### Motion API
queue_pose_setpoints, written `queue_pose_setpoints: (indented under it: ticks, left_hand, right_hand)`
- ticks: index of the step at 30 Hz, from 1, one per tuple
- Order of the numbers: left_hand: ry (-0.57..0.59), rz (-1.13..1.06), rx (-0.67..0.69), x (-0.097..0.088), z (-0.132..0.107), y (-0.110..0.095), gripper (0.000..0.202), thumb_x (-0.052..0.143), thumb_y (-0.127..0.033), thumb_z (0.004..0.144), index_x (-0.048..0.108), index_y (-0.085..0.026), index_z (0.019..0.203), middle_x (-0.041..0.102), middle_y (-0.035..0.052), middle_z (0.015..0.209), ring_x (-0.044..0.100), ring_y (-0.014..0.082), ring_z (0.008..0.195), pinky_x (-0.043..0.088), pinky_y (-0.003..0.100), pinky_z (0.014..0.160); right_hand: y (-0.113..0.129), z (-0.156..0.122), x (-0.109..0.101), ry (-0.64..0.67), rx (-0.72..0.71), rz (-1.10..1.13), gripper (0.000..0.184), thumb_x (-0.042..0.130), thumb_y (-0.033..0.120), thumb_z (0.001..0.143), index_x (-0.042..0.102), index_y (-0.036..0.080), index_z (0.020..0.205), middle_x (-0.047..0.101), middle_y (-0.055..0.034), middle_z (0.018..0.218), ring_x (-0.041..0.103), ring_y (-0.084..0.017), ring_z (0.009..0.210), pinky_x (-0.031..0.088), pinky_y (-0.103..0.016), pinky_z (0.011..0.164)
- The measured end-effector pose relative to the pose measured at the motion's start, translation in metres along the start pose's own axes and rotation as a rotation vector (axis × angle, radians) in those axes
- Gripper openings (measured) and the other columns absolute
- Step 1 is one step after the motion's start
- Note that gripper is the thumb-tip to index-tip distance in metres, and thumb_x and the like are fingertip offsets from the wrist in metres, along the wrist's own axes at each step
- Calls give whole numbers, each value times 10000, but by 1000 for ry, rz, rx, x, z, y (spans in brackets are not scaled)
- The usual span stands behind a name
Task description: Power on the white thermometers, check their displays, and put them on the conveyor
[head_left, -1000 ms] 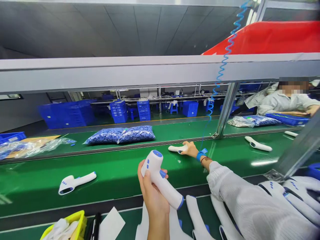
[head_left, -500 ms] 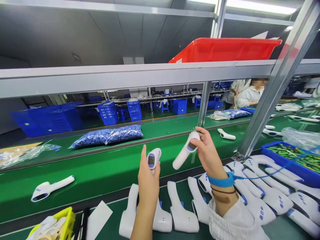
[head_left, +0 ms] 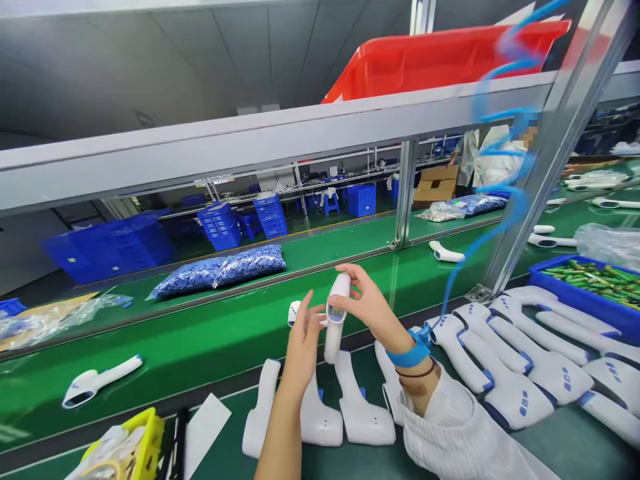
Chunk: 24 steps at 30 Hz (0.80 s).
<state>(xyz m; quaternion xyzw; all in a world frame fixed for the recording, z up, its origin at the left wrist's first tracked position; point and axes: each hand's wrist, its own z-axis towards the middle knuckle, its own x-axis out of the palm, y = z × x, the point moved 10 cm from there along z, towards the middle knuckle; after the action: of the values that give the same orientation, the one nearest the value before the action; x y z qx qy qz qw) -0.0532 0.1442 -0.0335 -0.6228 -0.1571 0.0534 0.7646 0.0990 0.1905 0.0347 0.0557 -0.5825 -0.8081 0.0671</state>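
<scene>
Above the green belt, my right hand (head_left: 373, 308) grips a white infrared thermometer (head_left: 334, 340) by its head, the handle hanging down. My left hand (head_left: 303, 343) is just left of it, fingers apart and fingertips close to that thermometer; whether they touch it I cannot tell. Behind the left fingers a second white thermometer (head_left: 293, 313) shows at the belt, mostly hidden by the hand. Below, several white thermometers (head_left: 367, 417) lie in a row on the near bench, partly covered by my forearms. A blue wrist strap (head_left: 410, 353) circles my right wrist.
Many thermometers (head_left: 520, 397) are crowded at right beside a blue tray (head_left: 537, 273) of green parts. One thermometer (head_left: 95, 383) lies on the belt at left, above a yellow bin (head_left: 154, 443). A metal post (head_left: 525, 220) and coiled blue cord (head_left: 453, 270) stand right. A red bin (head_left: 440, 63) rests overhead.
My right hand has moved left and its thermometer now hangs more upright, close to my left hand. The left hand has let go of its thermometer, which is now behind the fingers.
</scene>
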Motion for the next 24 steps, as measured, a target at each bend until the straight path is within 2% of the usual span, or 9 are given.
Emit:
queue_pose_setpoints:
  ticks: [1,2,4,6,10,15,18,20,24]
  left_hand:
    - [90,-39,54,17,-9,-16,517,713,-443,779,613,-207,1229,659,134,1155,643,270,1032,494,357,882]
    - [109,-31,99,27,-18,-30,525,754,-372,749,613,-225,1233,656,127,1166,624,281,1075,498,338,861]
    - [8,-41,174,30,-32,-53,519,783,-262,711,629,-238,1206,673,113,1103,602,290,1103,502,285,781]
    - [-75,-85,176,26,-41,-64,509,796,-207,679,648,-235,1165,675,107,1062,619,284,1038,497,244,674]
    - [-5,-140,165,29,-46,-76,496,791,-211,690,645,-219,1164,649,116,1092,641,257,894,476,215,535]
    - [76,-161,132,33,-52,-85,528,831,-139,618,668,-212,1115,643,124,1145,637,274,925,501,237,593]
    - [39,-114,193,31,-56,-93,453,806,-220,682,672,-215,1115,625,125,1210,620,287,1015,516,250,655]
    - [39,-38,223,32,-58,-96,436,782,-276,723,662,-212,1138,616,122,1240,600,295,1087,527,280,757]
    - [143,213,248,40,-60,-97,537,663,-389,840,515,-243,1336,545,114,1372,552,298,1201,500,378,925]
  right_hand:
    - [2,-3,5,23,10,34,558,766,285,635,539,248,1144,525,-29,1053,542,-193,957,467,-373,897]
    - [4,-7,11,54,14,68,539,763,300,652,542,244,1140,530,-31,1045,546,-191,942,473,-364,876]
    - [12,-14,24,132,-7,145,496,748,360,702,557,239,1144,538,-38,1045,552,-186,916,485,-333,824]
    - [20,-19,34,207,-44,270,441,676,462,790,572,241,1156,552,-46,1066,554,-172,875,490,-296,754]
    - [15,-21,43,264,16,566,348,560,492,883,573,269,1149,576,-9,929,509,-116,664,433,-224,564]
    - [6,-19,45,235,64,743,297,596,426,811,564,285,1070,576,9,907,523,-128,652,473,-250,594]
    - [5,-20,47,228,72,814,276,627,388,766,559,275,1008,578,6,919,529,-134,661,490,-253,599]
    - [4,-21,47,211,67,852,246,653,365,747,551,260,945,579,7,919,513,-124,654,490,-234,594]
    - [7,-22,50,252,48,919,218,668,352,772,555,255,933,562,20,885,496,-108,650,493,-212,615]
